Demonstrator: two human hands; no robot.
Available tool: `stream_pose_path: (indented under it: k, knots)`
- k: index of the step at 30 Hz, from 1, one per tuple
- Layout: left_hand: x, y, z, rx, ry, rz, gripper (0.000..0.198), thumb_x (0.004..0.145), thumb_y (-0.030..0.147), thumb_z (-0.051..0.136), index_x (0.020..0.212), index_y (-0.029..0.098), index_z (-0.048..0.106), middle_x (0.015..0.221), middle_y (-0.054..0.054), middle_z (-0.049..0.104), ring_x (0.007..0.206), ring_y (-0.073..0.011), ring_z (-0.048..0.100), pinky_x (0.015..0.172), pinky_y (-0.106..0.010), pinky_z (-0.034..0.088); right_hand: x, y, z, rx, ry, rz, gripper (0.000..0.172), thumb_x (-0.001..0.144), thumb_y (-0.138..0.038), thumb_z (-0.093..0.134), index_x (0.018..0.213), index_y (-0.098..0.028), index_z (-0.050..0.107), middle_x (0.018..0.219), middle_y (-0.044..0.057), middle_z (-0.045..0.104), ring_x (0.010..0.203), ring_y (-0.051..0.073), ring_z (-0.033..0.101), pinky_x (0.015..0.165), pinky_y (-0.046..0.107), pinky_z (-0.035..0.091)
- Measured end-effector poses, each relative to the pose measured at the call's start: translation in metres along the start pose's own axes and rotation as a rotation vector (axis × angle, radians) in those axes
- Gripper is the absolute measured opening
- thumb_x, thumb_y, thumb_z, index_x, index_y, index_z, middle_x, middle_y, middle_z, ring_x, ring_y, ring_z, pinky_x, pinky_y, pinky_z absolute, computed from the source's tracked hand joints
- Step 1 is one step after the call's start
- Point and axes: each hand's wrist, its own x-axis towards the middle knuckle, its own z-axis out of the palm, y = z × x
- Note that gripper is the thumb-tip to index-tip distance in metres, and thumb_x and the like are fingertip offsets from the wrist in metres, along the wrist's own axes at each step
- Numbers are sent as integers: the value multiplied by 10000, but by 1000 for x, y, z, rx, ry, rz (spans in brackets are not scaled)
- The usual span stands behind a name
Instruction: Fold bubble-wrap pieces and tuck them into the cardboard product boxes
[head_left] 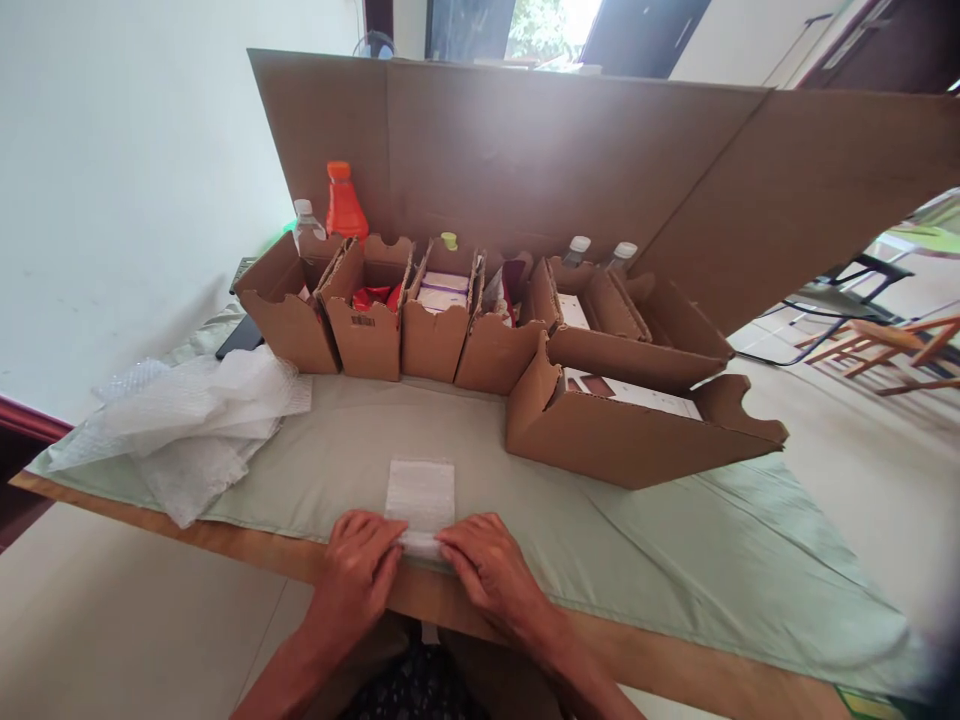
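Observation:
A small piece of bubble wrap [421,487] lies flat on the green cloth near the table's front edge. Its near end is rolled or folded into a thick strip. My left hand [364,550] grips the left end of that strip, fingers pressed together. On the right end, my right hand [487,565] pinches it the same way. Whether anything is inside the roll cannot be seen.
Loose bubble wrap [202,410] is heaped at the left. Several cardboard bins [431,345] stand in a row behind, with a longer cardboard bin [637,440] at the right. An orange bottle [346,205] and a tall cardboard panel [487,150] rise behind them.

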Motion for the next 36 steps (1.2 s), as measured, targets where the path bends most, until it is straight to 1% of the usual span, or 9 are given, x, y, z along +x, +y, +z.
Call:
stream_pose_path:
  k: [6, 12, 16, 20, 23, 26, 29, 33, 36]
  knots:
    - [24, -4, 12, 43, 25, -163, 276, 884, 242, 573, 1109, 204, 727, 874, -97, 739, 845, -296, 642, 806, -438, 468, -2, -9, -1, -201, 260, -34, 243, 965, -102, 490, 1120, -188, 657, 1104, 121, 713, 971, 241, 646, 836, 393, 491]
    - [24, -4, 7, -23, 133, -275, 342, 905, 337, 562, 1201, 200, 666, 1039, -121, 692, 960, -302, 627, 872, -471, 484, 11, -4, 14, -189, 66, -50, 199, 922, -140, 587, 1083, -211, 680, 1064, 108, 742, 966, 261, 660, 848, 423, 494]
    - [10, 10, -6, -574, 256, -609, 500, 846, 483, 670, 1249, 190, 628, 1137, -118, 694, 1037, -281, 655, 927, -443, 510, 17, -4, 13, 128, 164, 191, 205, 958, -209, 555, 1092, -222, 710, 982, 66, 780, 877, 225, 708, 808, 366, 526]
    - [9, 32, -3, -1292, 81, -825, 469, 762, 430, 793, 1133, 159, 698, 1115, -108, 743, 1103, -283, 673, 1016, -430, 492, 9, -24, 7, 509, 72, 362, 205, 962, -291, 545, 1042, -240, 727, 913, 14, 771, 812, 199, 706, 740, 300, 549]
    - [16, 43, 5, -1549, 110, -915, 383, 704, 354, 848, 1008, 153, 731, 998, -79, 771, 1054, -275, 698, 1002, -419, 513, -2, -31, 5, 485, 143, 367, 177, 944, -335, 574, 964, -233, 717, 943, 35, 744, 885, 214, 680, 841, 338, 534]
    - [22, 50, 10, -1645, 150, -962, 384, 686, 307, 863, 1016, 172, 724, 973, -57, 774, 1023, -261, 712, 988, -413, 528, -13, -28, 2, 476, 276, 410, 303, 894, -427, 624, 1112, -219, 652, 1036, 83, 704, 960, 239, 652, 885, 377, 525]
    - [23, 56, 13, -1663, 148, -973, 359, 691, 305, 862, 996, 180, 719, 944, -40, 769, 977, -231, 715, 962, -373, 537, -23, -29, 0, 697, 203, 453, 538, 851, -503, 638, 1293, -209, 549, 1049, 88, 692, 904, 225, 655, 803, 348, 547]
    - [20, 61, 17, -1601, 82, -959, 378, 679, 338, 873, 987, 181, 721, 884, -24, 754, 881, -203, 704, 882, -330, 548, -30, -35, 0, 698, 244, 533, 240, 866, -439, 623, 941, -211, 626, 814, 19, 634, 756, 171, 589, 708, 284, 497]
    - [20, 62, 17, -1536, -18, -928, 522, 645, 378, 893, 1091, 189, 698, 892, -29, 742, 804, -187, 685, 764, -297, 552, -34, -32, -5, 924, 224, 586, 266, 844, -472, 651, 893, -216, 595, 753, -13, 603, 696, 146, 578, 646, 247, 471]
